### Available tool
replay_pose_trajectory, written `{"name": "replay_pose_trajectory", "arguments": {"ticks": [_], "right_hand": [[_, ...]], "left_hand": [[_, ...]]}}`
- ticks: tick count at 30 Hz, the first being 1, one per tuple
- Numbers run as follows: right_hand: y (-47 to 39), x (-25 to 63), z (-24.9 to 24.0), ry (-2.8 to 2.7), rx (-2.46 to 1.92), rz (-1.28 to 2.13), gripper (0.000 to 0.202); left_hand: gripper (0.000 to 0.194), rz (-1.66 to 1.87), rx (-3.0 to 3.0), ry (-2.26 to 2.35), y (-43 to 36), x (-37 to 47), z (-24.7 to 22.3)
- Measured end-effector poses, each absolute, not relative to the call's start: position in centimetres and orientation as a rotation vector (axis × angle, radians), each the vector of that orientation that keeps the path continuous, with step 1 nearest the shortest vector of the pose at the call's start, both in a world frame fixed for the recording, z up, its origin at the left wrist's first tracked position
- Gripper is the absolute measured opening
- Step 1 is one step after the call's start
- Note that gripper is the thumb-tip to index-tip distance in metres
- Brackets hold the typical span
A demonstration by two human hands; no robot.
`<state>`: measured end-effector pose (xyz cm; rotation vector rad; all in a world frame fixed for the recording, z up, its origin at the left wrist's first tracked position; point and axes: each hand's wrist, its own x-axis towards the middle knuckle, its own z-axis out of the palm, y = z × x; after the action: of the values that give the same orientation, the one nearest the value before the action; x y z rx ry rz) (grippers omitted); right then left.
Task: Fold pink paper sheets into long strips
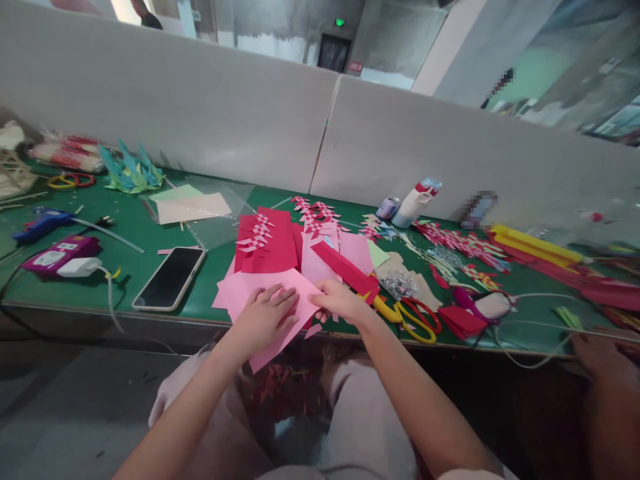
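A pink sheet of paper [240,293] lies at the table's front edge, one corner hanging over it. My left hand [270,310] rests flat on this sheet with the fingers stretched out. At the sheet's right corner, my right hand [337,301] pinches the paper between thumb and fingers. Just behind are red sheets [280,247] with a woven red-and-pink paper strip [257,233] on top. More pink paper [357,253] and a folded red strip [343,267] lie beyond my right hand. Yellow-handled scissors [417,323] sit right of my wrist.
A phone [170,279], a purple power strip [63,257] and a blue glue gun [45,225] lie left. Rightward are red-handled scissors [425,310], a white bottle [414,205], a can [387,208] and woven strips [460,243]. Another person's hand [600,353] is at far right.
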<state>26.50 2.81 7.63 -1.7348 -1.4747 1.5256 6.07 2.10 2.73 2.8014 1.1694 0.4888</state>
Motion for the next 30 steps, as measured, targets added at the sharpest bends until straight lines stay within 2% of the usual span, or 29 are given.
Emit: {"name": "replay_pose_trajectory", "arguments": {"ticks": [7,14,22,30], "right_hand": [[-0.3,29.8,7.3,-1.435,-1.788,1.478,0.013],[-3.6,35.0,8.5,-1.392,-1.814,1.46,0.015],[-3.3,40.5,8.8,-1.385,-1.765,1.42,0.037],[2.4,39.4,8.2,-1.547,-1.605,1.48,0.035]], "left_hand": [[0.048,0.29,2.782,1.274,2.2,6.1,0.7],[0.052,0.284,2.735,1.581,2.8,4.0,0.6],[0.039,0.466,2.788,1.654,3.2,1.8,1.6],[0.042,0.819,2.82,1.595,1.7,1.8,4.2]]}}
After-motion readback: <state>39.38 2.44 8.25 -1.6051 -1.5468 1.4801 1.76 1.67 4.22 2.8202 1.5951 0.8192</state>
